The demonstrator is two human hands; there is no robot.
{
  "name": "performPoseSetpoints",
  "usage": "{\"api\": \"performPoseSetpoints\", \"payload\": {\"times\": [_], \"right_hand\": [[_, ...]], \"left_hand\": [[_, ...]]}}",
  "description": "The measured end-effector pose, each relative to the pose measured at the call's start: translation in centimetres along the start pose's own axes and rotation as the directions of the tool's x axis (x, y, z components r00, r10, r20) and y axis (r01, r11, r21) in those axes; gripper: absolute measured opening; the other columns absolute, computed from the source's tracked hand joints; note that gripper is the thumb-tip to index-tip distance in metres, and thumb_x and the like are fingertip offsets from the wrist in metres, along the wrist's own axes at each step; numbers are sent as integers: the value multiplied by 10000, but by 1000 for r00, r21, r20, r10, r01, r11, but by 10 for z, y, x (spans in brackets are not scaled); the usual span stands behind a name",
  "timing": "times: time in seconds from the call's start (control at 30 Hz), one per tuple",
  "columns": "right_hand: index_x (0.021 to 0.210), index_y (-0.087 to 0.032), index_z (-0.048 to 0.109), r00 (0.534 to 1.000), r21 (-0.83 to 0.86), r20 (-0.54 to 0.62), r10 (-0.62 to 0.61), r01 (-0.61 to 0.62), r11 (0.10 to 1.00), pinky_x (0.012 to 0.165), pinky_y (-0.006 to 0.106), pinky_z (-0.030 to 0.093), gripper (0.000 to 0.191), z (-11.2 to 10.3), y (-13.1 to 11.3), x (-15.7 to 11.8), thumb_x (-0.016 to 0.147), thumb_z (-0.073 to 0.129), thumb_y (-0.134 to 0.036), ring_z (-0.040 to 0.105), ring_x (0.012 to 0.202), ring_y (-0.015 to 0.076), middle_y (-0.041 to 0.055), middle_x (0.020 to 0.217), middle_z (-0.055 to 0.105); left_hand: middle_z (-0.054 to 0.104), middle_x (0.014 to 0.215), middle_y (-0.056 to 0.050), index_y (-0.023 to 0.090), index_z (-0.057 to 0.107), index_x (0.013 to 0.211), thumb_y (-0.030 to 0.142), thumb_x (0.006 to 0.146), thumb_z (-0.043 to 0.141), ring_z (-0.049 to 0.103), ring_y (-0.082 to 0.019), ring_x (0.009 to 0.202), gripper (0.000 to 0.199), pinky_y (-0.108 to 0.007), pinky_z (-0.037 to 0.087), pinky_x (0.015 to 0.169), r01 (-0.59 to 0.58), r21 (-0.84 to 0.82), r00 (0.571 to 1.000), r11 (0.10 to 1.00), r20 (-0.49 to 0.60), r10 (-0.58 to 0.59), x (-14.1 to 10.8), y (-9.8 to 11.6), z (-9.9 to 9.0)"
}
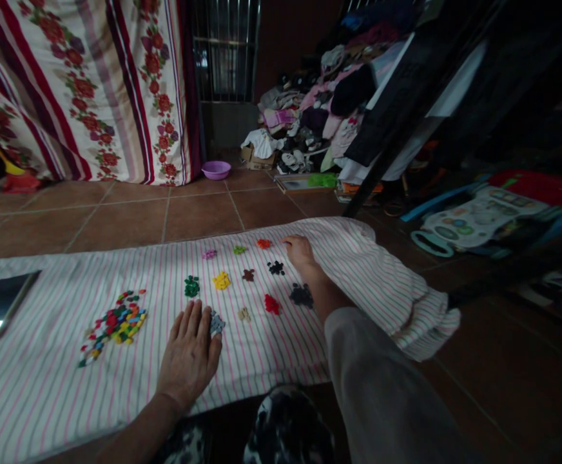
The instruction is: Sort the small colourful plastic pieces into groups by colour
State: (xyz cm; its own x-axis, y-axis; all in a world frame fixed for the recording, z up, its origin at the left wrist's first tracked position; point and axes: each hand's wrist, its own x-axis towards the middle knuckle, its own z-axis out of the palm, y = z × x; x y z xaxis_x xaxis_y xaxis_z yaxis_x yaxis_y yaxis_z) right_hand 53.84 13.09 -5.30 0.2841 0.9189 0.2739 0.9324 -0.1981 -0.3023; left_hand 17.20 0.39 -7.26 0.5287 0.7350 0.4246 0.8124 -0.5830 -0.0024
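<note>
My left hand (191, 353) lies flat on the striped cloth (271, 348), fingers stretched out, beside a small grey pile (216, 323). My right hand (300, 250) is at the far side of the cloth, right of the orange pile (263, 243); its fingers are bent together, and whatever they hold is too small to make out. Small single-colour piles lie between and around the hands: green (191, 286), yellow (222, 280), brown (248, 275), black (276, 267), red (271, 304), dark grey (301, 295), beige, pink and lime. A mixed-colour heap (116, 322) spreads out on the left.
A phone or tablet (1, 307) rests at the cloth's left end. Beyond, on the tiled floor (198, 216), are a purple basin (216, 169) and a heap of clothes (319, 116). A dark slanted post (372, 183) and a baby walker-like toy (484, 216) stand at the right.
</note>
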Motion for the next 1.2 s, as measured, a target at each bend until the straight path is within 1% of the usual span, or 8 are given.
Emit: {"api": "performPoseSetpoints", "payload": {"times": [0.2,0.6,0.7,0.77,0.87,1.0,1.07,1.2], "right_hand": [[980,-204,745,1000,95,1,-20,20,995,952,262,450,327,1,2,2,785,531,-53,634,995,164,45,1064,715],[962,-184,728,975,310,-156,161,-106,945,913,334,486,368,-9,-11,-5,721,467,-88,643,933,207,60,973,720],[970,-168,715,962,451,-196,189,-82,889,919,362,482,344,-13,-38,-12,735,467,-127,642,923,217,84,977,711],[981,-170,697,957,606,-189,219,-61,793,895,364,494,309,-12,-67,-22,759,483,-178,647,885,206,84,973,709],[1011,-181,660,962,848,-124,242,-24,529,830,325,518,277,-4,-121,-48,786,522,-266,653,875,184,68,966,704],[1002,-216,644,974,960,43,224,-103,261,745,285,534,273,10,-185,-100,785,581,-368,658,826,163,41,951,703],[1020,-209,644,978,965,75,193,-120,232,757,295,536,295,15,-203,-122,813,555,-399,661,828,166,51,966,703],[987,-210,655,996,930,49,76,-73,359,859,326,516,241,21,-209,-140,814,543,-336,665,916,182,57,990,710]], "left_hand": [[479,1415,-208,52,527,1307,400,900,392,349,-311,1388,552,-489,369,1098,-2,0,1000,1000,26,2,0,0,-1],[473,1417,-215,52,519,1310,393,901,408,381,-315,1368,544,-488,381,1083,2,1,1000,1000,-11,-2,1,1,0],[485,1403,-226,39,521,1304,382,898,420,393,-325,1358,541,-491,381,1083,3,-9,1000,1000,-21,-3,1,2,0],[485,1404,-225,45,522,1301,378,899,425,396,-324,1356,531,-490,380,1085,13,-22,1000,1000,-24,-14,1,2,-1],[487,1406,-215,71,517,1303,393,901,424,397,-320,1356,523,-495,389,1079,42,-54,999,998,-27,-43,2,2,-1],[502,1392,-214,87,501,1309,420,897,435,405,-324,1349,534,-509,394,1073,66,-97,997,993,-36,-69,3,2,-1],[503,1389,-214,88,492,1310,424,902,428,407,-323,1347,533,-514,391,1077,64,-122,997,990,-31,-68,3,2,-1],[513,1378,-204,92,477,1305,370,928,384,407,-309,1347,478,-527,381,1087,65,-196,997,978,-26,-72,2,0,1]]}}
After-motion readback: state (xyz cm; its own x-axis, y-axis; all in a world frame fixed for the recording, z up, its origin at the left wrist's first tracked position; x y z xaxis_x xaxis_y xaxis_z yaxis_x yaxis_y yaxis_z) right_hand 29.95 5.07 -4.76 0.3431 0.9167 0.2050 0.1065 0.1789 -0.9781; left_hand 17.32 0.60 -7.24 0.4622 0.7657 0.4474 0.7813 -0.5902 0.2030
